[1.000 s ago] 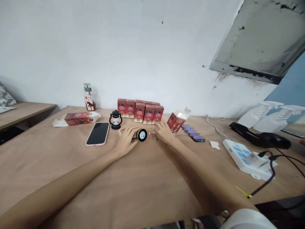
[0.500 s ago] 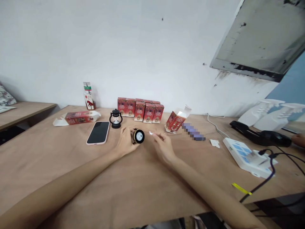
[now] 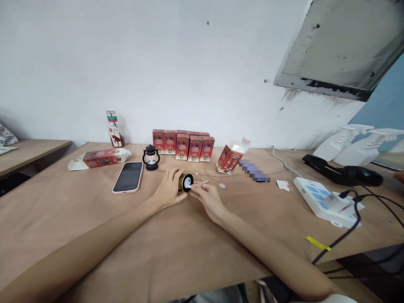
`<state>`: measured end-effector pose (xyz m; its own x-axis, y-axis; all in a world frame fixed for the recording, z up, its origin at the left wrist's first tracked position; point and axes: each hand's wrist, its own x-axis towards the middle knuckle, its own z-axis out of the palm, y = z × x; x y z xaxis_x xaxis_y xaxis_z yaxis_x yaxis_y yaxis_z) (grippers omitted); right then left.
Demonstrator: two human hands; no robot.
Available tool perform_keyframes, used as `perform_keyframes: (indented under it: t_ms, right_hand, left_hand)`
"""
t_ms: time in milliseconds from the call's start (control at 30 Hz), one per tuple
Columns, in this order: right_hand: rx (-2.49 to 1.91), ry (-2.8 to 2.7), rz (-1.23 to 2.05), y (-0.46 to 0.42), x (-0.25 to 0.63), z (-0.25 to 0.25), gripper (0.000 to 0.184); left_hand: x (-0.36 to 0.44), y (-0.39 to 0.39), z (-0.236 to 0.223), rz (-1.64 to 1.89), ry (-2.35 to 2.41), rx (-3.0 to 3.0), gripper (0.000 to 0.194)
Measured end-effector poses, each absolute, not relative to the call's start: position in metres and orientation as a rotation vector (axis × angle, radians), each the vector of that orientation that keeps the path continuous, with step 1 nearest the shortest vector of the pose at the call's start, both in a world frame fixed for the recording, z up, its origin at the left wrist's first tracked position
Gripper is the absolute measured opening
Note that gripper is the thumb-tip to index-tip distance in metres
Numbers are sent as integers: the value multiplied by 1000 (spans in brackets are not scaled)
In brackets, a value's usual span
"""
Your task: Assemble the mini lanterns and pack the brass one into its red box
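My left hand [image 3: 168,187] is wrapped round a small bronze-coloured lantern [image 3: 182,183], lying on its side with its round base towards my right hand. Black rims the base, which is pale inside. Pinched in the fingertips of my right hand [image 3: 210,200] is a small white tab [image 3: 190,186], touching or very near the base; its exact kind is unclear. Behind my left hand a black mini lantern [image 3: 152,158] stands upright. Small white bits [image 3: 204,181] lie on the table beyond my right hand.
Several red boxes [image 3: 182,146] stand against the wall, with an opened red box [image 3: 227,159] to their right. A phone [image 3: 128,177], another opened box [image 3: 104,158] and a bottle [image 3: 115,135] are left. A power strip [image 3: 315,198] and cables lie right.
My right hand has moved left with the white tab, bringing it to the lantern's base. The lantern has turned slightly more towards that hand. The view has shifted a little.
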<state>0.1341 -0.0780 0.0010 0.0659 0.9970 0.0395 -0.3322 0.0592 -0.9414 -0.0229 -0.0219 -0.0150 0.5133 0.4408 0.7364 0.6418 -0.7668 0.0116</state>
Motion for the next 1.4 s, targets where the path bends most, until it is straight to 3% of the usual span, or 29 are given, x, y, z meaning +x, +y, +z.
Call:
perform_keyframes:
  t_ms: [1400]
  right_hand:
    - [-1098,-1003,1110,-82,139,1,14]
  left_hand:
    - [-18,-27,-13,-812,-738,-2287,43]
